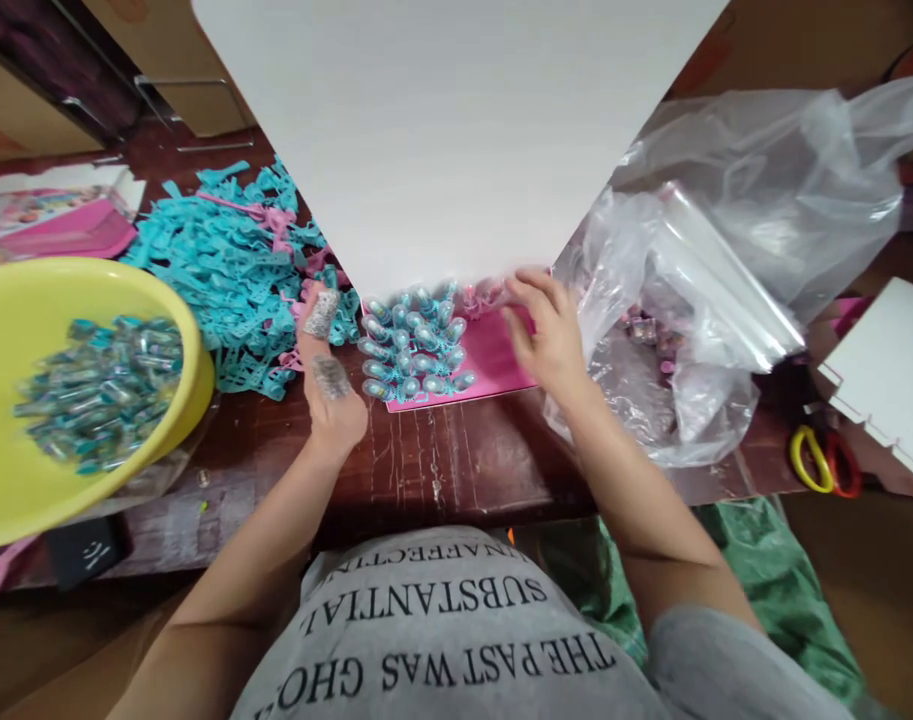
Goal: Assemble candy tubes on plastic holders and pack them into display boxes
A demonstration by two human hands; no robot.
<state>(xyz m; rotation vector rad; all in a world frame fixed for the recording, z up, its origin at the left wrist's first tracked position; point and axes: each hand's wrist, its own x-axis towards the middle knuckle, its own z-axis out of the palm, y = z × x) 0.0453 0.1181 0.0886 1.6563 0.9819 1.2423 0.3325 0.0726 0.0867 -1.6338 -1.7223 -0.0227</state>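
Note:
A pink card (493, 355) lies on the table below a large white panel (456, 140). Several clear, bulb-shaped pieces with turquoise fittings (418, 340) stand in rows on the card's left part. Small pink pieces (482, 297) sit at its back edge. Over the card's right side is my right hand (550, 335), fingers apart and bent near the pink pieces; it holds nothing I can see. My left hand (325, 375) is edge-on just left of the card, with two greyish patches on it. Its fingers are mostly hidden, beside a heap of turquoise plastic parts (208, 260).
At left, a yellow basin (193, 400) holds many small clear-and-turquoise pieces; a black phone-like object (87, 550) lies below it. Pink parts are mixed into the heap. To the right are clear plastic bags (651, 400), scissors with yellow and red handles (812, 460) and white card (891, 370).

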